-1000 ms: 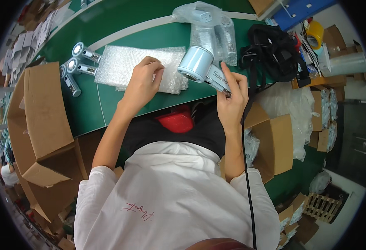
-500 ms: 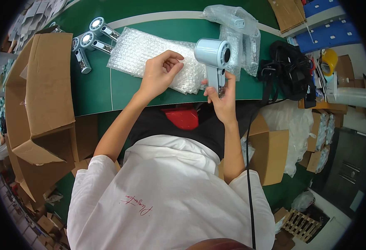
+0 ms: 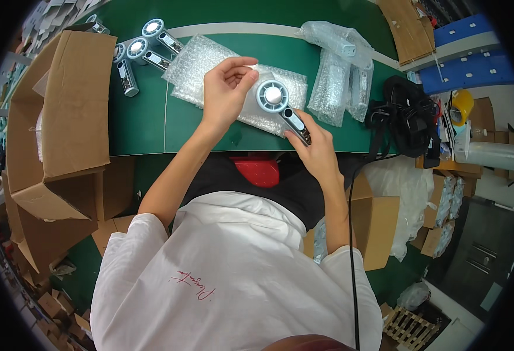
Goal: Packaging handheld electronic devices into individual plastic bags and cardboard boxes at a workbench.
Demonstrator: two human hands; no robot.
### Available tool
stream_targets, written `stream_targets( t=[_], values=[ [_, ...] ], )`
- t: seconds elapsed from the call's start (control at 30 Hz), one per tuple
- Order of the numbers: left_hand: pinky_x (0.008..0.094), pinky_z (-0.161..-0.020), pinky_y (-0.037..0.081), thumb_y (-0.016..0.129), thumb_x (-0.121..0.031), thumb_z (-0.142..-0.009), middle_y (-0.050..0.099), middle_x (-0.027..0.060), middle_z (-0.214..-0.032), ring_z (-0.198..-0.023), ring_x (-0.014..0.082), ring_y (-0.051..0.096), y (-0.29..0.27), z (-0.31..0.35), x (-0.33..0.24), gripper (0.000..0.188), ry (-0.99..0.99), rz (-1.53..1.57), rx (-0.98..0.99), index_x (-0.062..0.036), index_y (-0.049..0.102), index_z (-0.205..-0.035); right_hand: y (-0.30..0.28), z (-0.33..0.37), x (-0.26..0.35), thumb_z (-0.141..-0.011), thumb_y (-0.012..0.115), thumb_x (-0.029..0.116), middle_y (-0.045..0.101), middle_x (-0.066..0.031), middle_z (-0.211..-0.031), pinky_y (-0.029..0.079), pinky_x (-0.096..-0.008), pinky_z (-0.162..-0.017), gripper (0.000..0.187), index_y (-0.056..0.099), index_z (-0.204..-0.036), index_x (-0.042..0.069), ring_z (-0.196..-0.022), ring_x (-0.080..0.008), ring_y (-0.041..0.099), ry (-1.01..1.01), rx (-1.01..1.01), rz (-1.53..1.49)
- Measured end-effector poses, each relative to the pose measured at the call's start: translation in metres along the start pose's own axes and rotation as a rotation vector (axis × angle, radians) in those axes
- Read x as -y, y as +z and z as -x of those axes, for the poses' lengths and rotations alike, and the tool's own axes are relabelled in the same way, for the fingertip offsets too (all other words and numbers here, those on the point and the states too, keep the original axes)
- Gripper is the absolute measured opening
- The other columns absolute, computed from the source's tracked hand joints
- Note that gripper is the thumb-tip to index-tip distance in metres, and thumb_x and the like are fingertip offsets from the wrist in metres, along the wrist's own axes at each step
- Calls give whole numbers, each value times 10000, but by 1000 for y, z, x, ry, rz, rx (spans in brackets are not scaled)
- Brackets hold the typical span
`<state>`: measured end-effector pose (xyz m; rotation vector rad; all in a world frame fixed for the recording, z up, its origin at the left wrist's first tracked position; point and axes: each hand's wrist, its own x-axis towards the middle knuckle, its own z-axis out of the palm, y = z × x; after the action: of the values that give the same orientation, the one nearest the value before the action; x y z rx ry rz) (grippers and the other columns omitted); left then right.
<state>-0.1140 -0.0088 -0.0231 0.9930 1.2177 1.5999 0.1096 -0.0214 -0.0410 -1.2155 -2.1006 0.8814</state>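
In my right hand (image 3: 315,143) is a light-blue handheld fan (image 3: 273,96), shaped like a small hair dryer, its fingers closed round the handle. The round vented head faces up and tilts left over a stack of bubble-wrap bags (image 3: 201,61). My left hand (image 3: 225,88) is over the same stack with fingers curled. Its thumb and forefinger pinch what looks like the clear edge of the top bag, beside the fan head. Several similar fans (image 3: 153,28) lie on the green table at the far left.
Wrapped items in bubble wrap (image 3: 330,82) lie right of the stack, with black straps and gear (image 3: 406,111) beyond. A large open cardboard box (image 3: 78,111) stands at the left. Another open box (image 3: 380,228) sits low at the right. A black cable (image 3: 351,263) hangs along my right arm.
My right hand has turned the fan from upright to tilted and brought its head left and down over the bags. My left hand has risen slightly, its forefinger straighter.
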Motion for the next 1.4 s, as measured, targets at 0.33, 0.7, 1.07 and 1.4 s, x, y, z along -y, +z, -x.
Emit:
stream_targets(
  t=[0.33,0.7,1.07,1.4],
  values=[
    [243,-640,449,683,94,-777,664,41,-846,-701,126,546,33,21,-32,281,562,-549,212,-40,702,-1023,-35,-1,43,-949,614,147,708,-170,-939,491,-349,-570,430,543,-1365,64,-620,-252,602,135,-89,41],
    [255,-508,376,716,-13,-759,646,27,-740,-561,124,434,69,7,-31,209,541,-223,93,-31,693,-966,-42,-24,9,-1053,435,394,538,-279,-1355,358,-171,-421,608,265,-1536,65,-673,-188,633,230,82,-1919],
    [281,-687,531,684,-93,-805,705,98,-812,-717,194,652,96,-154,-49,203,258,-44,6,12,697,-979,-99,-120,59,-923,697,216,750,-86,-967,403,-165,-526,231,692,-1018,6,-815,-128,715,161,-264,-318],
    [274,-670,525,686,-98,-810,713,97,-827,-707,174,640,59,-161,-56,208,183,-289,-19,31,698,-973,-92,-184,42,-927,675,176,747,-79,-823,538,-199,-620,222,696,-941,-44,-750,-137,724,139,-426,-304]
  ],
)
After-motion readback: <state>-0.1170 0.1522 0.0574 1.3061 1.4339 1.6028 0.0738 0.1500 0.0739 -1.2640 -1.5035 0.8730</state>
